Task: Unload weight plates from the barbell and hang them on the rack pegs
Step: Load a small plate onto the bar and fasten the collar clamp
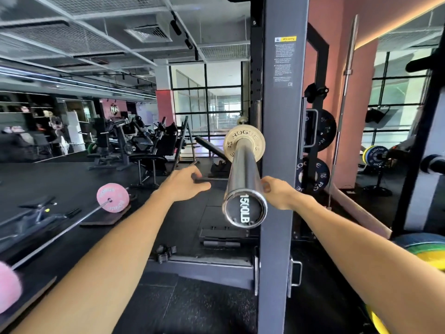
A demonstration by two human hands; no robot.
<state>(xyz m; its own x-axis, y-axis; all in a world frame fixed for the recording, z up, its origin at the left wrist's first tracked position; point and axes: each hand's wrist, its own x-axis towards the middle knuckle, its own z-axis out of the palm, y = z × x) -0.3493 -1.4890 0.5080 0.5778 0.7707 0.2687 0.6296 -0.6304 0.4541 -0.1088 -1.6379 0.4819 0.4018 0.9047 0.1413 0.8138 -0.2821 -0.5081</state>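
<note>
Reaching for the sleeve (243,174) from either side, both hands hold nothing yet. The left hand (184,184) hangs beside the sleeve with fingers loosely curled and thumb out, apart from the steel. The right hand (279,192) sits just beside the sleeve's other flank, fingers bent toward it; whether they touch the metal I cannot tell.

One small tan plate (244,147) is left on the sleeve, pushed up near the upright (279,165) where the barbell rests. To do this step well, I judge both hands should go past the sleeve end to the plate's rim, take it at opposite edges, and draw it straight along the sleeve without tilting, so the hole does not bind. It looks light, so one hand may carry it, but squaring it up first avoids scraping. Black plates (313,175) already hang on pegs behind the upright to the right, a likely place for it.

Writing: the plate reads "ROGUE", with a figure that looks like "0.5 KG". The sleeve's end cap (245,211) reads "1500LB". The upright carries a sticker (285,61) headed "Warning"; its small print is unreadable. One hung black plate shows "20".
</note>
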